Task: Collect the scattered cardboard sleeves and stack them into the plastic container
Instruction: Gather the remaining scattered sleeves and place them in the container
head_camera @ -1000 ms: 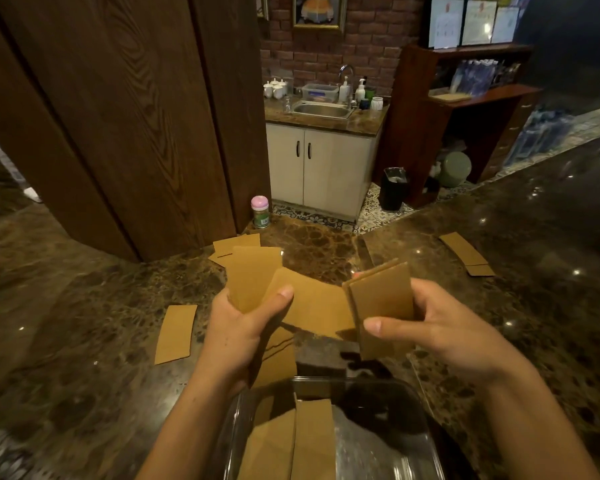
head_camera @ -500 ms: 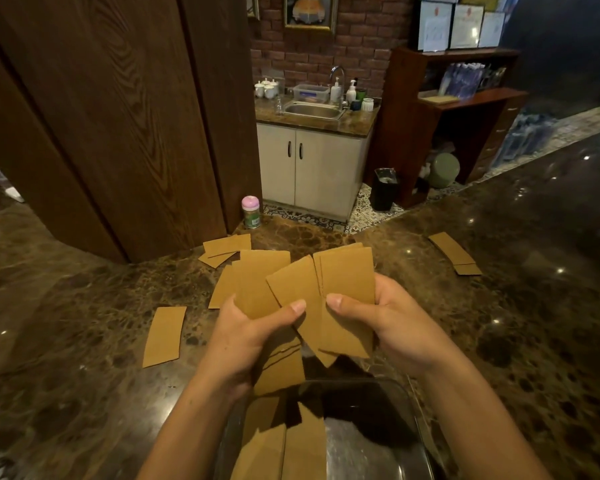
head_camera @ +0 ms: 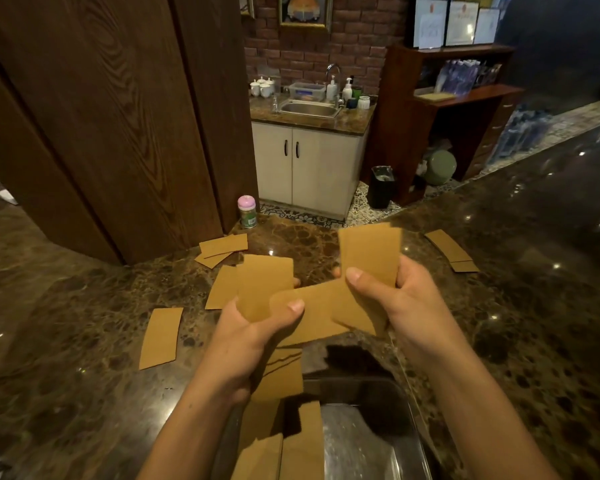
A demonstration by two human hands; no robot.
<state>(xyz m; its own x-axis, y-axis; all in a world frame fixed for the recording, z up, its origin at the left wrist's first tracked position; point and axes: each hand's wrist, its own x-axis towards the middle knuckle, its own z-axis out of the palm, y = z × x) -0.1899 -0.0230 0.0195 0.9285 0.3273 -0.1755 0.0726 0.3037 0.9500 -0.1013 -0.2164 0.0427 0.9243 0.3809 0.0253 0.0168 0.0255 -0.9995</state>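
Both hands hold brown cardboard sleeves above the dark marble counter. My left hand [head_camera: 253, 337] grips a fanned bunch of sleeves [head_camera: 265, 289]. My right hand [head_camera: 402, 306] pinches an upright sleeve [head_camera: 369, 252], its thumb pressing on a crosswise sleeve [head_camera: 321, 313] that spans both hands. The clear plastic container [head_camera: 409, 427] sits just below, at the near edge, with sleeves [head_camera: 291, 452] lying in its left side. Loose sleeves remain on the counter: one at the left [head_camera: 161, 337], a pair near the wooden panel [head_camera: 222, 247], two at the right [head_camera: 451, 249].
A small pink-capped jar [head_camera: 247, 211] stands at the counter's far edge by the wooden panel [head_camera: 118, 116]. Beyond the counter are a sink cabinet [head_camera: 309, 168], a black bin [head_camera: 381, 187] and wooden shelves [head_camera: 447, 109].
My right hand has swung its sleeves up and to the right, away from the left bunch. The hands, close together half a second ago, now sit farther apart with one sleeve bridging them.
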